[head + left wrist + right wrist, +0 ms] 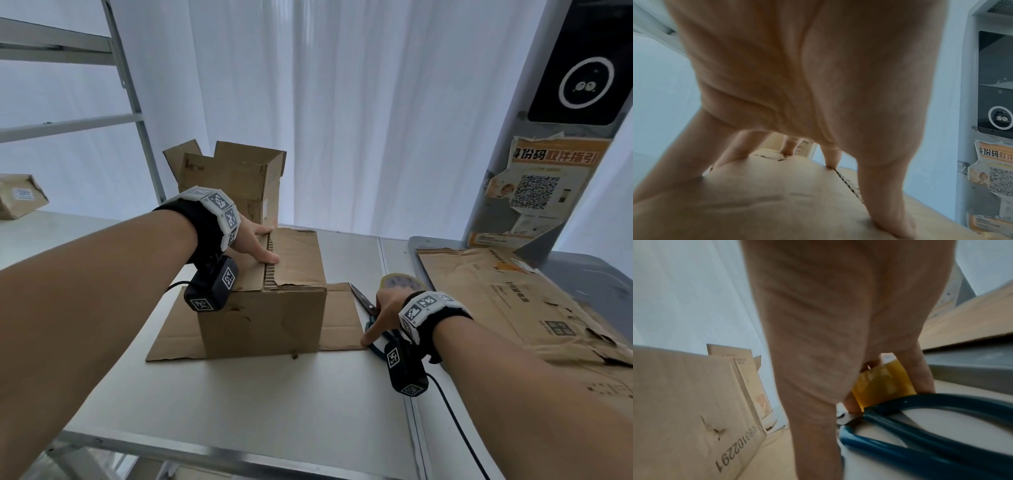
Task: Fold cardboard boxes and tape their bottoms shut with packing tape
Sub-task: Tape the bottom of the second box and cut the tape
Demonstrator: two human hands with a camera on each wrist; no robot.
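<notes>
White curtains hang behind a pale bench [260, 394] where a folded cardboard box [270, 301] stands on a flat cardboard sheet [171, 335]. The left hand [255, 241] presses the box's top flaps with fingers [888, 203] spread straight. Right of the box, the right hand [385, 308] curls its fingers [923, 369] round a roll of packing tape [882, 382], beside blue-handled scissors [920, 426]. Behind the box stands a second open box [236, 178]; flattened cardboard [513, 301] lies farther right.
</notes>
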